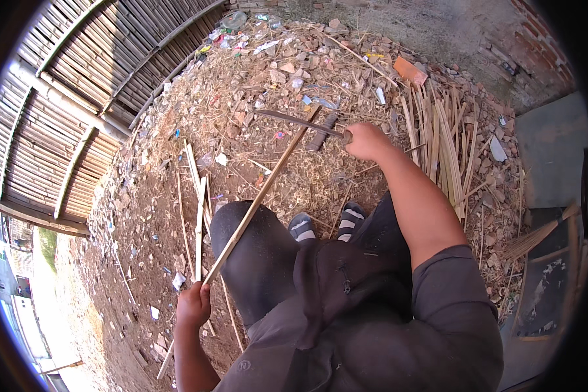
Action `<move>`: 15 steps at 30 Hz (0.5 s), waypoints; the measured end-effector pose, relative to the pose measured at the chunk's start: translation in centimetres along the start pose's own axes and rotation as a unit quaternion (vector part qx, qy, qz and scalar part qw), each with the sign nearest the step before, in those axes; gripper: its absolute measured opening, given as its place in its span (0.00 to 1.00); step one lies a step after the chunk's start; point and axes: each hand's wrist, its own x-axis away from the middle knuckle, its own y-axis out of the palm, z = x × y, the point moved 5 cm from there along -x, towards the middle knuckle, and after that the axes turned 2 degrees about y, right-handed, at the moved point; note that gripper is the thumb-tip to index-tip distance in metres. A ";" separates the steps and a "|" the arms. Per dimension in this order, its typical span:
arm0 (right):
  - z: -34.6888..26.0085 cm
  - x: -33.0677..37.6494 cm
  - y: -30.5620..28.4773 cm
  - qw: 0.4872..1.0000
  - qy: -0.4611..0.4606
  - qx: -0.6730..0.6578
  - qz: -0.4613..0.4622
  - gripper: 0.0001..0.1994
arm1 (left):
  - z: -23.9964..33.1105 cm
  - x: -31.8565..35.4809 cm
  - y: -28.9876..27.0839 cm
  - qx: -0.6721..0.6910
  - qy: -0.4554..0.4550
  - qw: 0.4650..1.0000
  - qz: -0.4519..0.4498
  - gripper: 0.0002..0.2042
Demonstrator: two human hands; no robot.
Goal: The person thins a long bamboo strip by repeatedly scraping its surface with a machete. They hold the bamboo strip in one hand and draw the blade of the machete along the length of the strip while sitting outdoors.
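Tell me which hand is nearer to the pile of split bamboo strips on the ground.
The right hand. It holds a long knife just left of the pile of split bamboo strips. The left hand grips the long bamboo stick far off, across the person's knees.

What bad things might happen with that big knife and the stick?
The knife in the right hand meets the bamboo strip just above the knee, so a slip might cut the leg. The left hand grips the strip bare and could catch splinters.
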 end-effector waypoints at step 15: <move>-1.2 1.2 -0.4 0.996 -0.032 0.013 0.087 0.13 | -1.9 1.5 0.0 -0.011 0.013 1.000 0.011 0.14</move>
